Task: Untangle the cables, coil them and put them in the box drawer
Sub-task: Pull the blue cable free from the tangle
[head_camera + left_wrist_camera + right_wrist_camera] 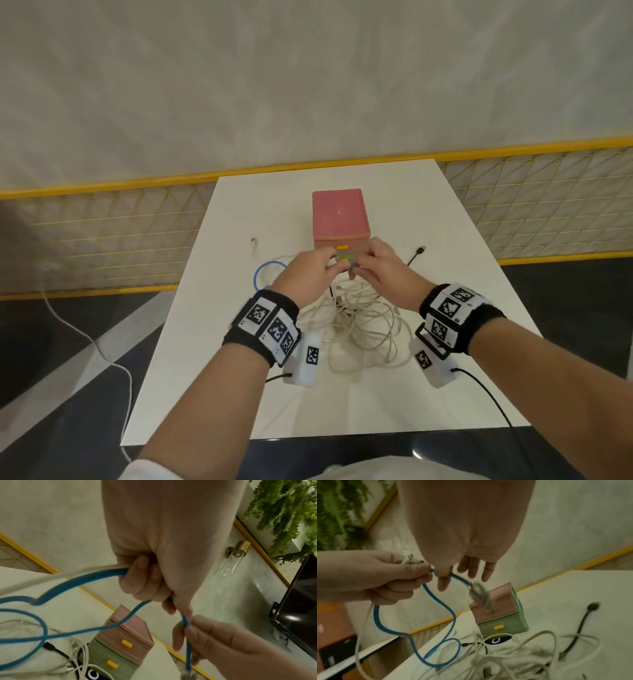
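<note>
My left hand (310,274) and right hand (375,270) meet above the table, just in front of the pink and green drawer box (339,216). The left hand (150,577) grips the blue cable (68,585) in a fist, together with a white cable (51,574). The right hand (447,574) pinches the same blue cable (436,601) between thumb and forefinger, its other fingers straight. The cable's blurred plug end (477,592) dangles past that pinch. A blue loop (263,277) hangs down to the table. A tangle of white cables (363,325) lies under both hands. Both drawers of the box (126,639) look closed.
A black cable (416,255) lies right of the box and a white plug (254,241) to its left. The white table (445,222) backs onto a yellow-framed mesh fence (102,226). Another white cord (102,353) runs across the floor on the left.
</note>
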A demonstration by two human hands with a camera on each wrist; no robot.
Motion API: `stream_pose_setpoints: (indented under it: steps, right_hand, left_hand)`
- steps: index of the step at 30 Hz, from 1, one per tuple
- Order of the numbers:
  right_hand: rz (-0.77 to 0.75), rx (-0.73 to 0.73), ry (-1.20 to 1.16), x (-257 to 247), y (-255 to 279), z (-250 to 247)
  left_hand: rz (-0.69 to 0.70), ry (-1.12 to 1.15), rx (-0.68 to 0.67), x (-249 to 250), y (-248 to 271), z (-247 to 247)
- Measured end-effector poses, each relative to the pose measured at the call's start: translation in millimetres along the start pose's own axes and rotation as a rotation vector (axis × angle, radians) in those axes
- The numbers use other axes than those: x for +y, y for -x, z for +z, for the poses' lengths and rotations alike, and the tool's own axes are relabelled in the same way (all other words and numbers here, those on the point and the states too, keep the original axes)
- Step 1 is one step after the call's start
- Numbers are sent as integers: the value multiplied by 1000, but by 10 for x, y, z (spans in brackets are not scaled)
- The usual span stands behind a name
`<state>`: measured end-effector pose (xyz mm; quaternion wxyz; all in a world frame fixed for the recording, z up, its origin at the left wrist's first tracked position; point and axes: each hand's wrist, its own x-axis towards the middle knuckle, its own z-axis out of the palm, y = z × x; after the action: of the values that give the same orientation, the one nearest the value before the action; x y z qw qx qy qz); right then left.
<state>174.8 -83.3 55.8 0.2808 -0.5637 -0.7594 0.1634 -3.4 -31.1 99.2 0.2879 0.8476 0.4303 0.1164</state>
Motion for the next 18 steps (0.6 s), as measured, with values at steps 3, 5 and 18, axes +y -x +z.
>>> stream_pose_setpoints:
  steps: [3, 5, 18]
  right_hand:
    - [121, -224, 113, -35, -4, -8]
    - [169, -266, 135, -127, -129, -9]
    - [202, -173, -71, -28, -668, 135]
  left_hand:
    - [-18, -57, -86, -79, 46, 6]
    - [-70, -35, -35, -134, 76, 6]
    - [-156, 301, 320, -373, 255, -83]
